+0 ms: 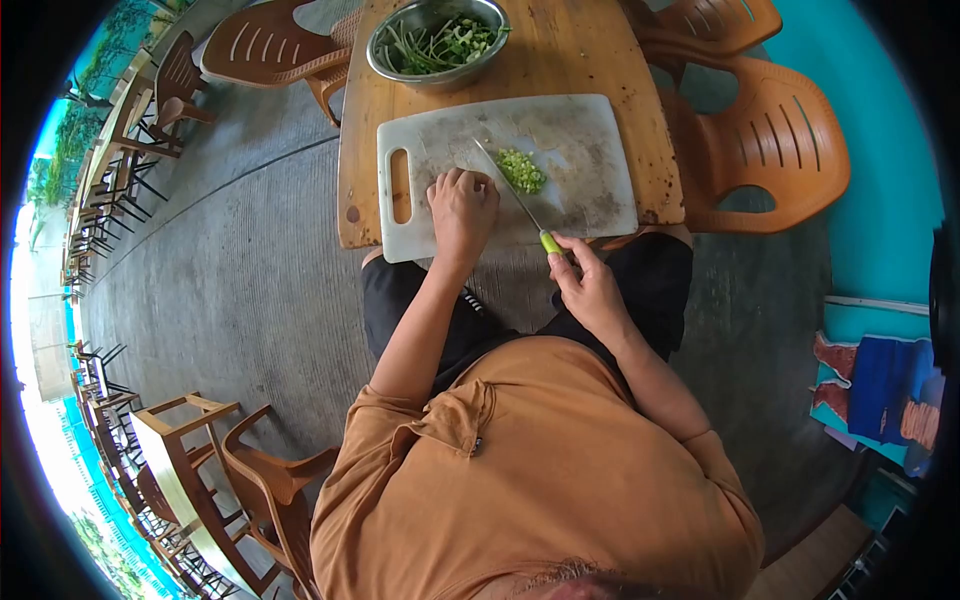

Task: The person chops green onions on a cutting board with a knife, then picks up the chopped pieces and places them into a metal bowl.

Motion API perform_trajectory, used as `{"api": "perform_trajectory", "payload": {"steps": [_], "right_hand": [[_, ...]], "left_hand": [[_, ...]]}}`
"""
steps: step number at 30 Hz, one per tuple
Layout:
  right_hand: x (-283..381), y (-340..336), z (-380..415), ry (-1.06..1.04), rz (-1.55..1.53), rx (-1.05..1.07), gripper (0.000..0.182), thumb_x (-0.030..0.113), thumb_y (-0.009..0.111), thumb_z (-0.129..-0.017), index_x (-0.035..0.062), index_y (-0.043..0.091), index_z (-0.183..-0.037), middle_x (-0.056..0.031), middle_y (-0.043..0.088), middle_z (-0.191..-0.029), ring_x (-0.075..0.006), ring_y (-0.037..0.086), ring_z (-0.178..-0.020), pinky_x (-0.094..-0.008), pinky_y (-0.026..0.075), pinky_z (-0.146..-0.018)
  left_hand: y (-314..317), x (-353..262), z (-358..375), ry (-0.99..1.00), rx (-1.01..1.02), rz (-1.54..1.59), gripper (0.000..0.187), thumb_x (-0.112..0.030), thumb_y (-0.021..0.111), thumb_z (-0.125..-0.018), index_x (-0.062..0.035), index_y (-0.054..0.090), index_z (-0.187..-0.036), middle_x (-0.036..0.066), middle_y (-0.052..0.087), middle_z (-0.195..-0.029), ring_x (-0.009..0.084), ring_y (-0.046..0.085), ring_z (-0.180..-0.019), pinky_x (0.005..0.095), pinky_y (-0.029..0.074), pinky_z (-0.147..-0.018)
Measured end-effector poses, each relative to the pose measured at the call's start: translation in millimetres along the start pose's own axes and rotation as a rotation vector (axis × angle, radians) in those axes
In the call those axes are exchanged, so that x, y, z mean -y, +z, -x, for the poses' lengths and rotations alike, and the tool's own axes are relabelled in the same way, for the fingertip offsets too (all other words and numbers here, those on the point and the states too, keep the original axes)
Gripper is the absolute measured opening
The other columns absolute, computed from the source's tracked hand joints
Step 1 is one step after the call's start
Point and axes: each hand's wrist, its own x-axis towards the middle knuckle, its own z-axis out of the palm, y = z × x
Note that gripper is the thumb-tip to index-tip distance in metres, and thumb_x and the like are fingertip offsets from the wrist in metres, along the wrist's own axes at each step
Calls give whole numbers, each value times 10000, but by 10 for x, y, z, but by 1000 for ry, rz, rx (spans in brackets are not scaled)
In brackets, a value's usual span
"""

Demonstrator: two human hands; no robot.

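My right hand grips a knife by its green handle. The blade slants up and to the left across the white cutting board. Just right of the blade lies a small heap of chopped green pieces, perhaps touching it. My left hand rests on the board left of the blade, its fingers curled under. Whatever those fingers hold, if anything, is hidden beneath them. Behind the board, a metal bowl contains long green stalks and leaves.
The board lies on a wooden table, its near side at the table's front edge over my lap. Brown plastic chairs stand to the right, another chair at the far left. Behind on the left are a wooden table and a chair.
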Motion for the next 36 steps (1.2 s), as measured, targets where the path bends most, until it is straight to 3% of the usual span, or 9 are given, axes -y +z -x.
{"api": "perform_trajectory", "payload": {"steps": [1, 2, 4, 10, 18, 21, 25, 34, 36], "right_hand": [[43, -17, -8, 90, -49, 16, 349, 222, 672, -1087, 15, 640, -1367, -168, 760, -1004, -251, 758, -909, -368, 592, -830], [9, -32, -16, 83, -44, 20, 349, 222, 672, -1087, 15, 640, -1367, -168, 760, -1004, -251, 758, -909, -368, 592, -830], [-52, -54, -47, 69, -74, -3, 358, 235, 663, -1097, 27, 640, -1388, -93, 712, -873, -130, 666, -715, -312, 559, -668], [139, -208, -27, 245, -382, 39, 353, 248, 582, -1143, 44, 604, -1430, -27, 644, -847, -30, 485, -491, -222, 386, -424], [144, -348, -47, 224, -455, 44, 355, 279, 517, -1166, 38, 574, -1420, -65, 637, -886, -52, 532, -483, -212, 382, -374], [101, -366, -103, 225, -454, 44, 368, 302, 461, -1180, 31, 566, -1406, -90, 656, -890, -97, 588, -494, -216, 404, -382], [79, -351, -163, 208, -493, 44, 390, 331, 416, -1189, 19, 572, -1363, -121, 681, -910, -139, 616, -502, -245, 426, -390], [53, -249, -212, 216, -559, 37, 395, 359, 428, -1187, 30, 556, -1365, -121, 684, -923, -137, 625, -522, -238, 429, -400], [74, -231, -207, 214, -548, 39, 396, 361, 428, -1187, 32, 556, -1366, -121, 685, -921, -139, 626, -522, -237, 429, -401]], "left_hand": [[-4, -4, -13, 1, 11, -1, 75, -139, 777, -873, -79, 746, -906, 74, 680, -938, 294, 641, -984, 448, 456, -914], [-9, -4, -22, 1, 23, -3, 69, -137, 777, -870, -84, 748, -903, 68, 680, -931, 290, 643, -983, 446, 453, -918], [-10, 23, -49, 28, 16, -9, 76, -138, 782, -872, -82, 747, -909, 64, 689, -931, 285, 656, -973, 447, 459, -917], [17, -20, -154, 85, 41, 31, 66, -128, 774, -878, -84, 743, -917, 62, 707, -949, 281, 670, -984, 450, 461, -920], [48, -62, -211, 94, 110, 71, 142, -79, 731, -886, -88, 686, -1021, 70, 744, -977, 290, 685, -978, 447, 465, -912], [35, -74, -210, 157, -12, 109, 133, -84, 740, -870, -93, 672, -984, 61, 703, -883, 297, 663, -911, 454, 462, -876], [-42, -130, -184, 144, -26, 69, 148, -77, 757, -875, -99, 708, -1013, 47, 721, -947, 284, 671, -977, 441, 468, -899], [-114, -411, -91, 219, -44, 149, 334, -266, 887, -825, -70, 704, -1025, 71, 665, -957, 296, 631, -972, 441, 452, -890], [-65, -440, -89, 204, -36, 153, 311, -245, 877, -833, -72, 699, -1020, 77, 671, -966, 299, 637, -972, 438, 453, -888]]}}
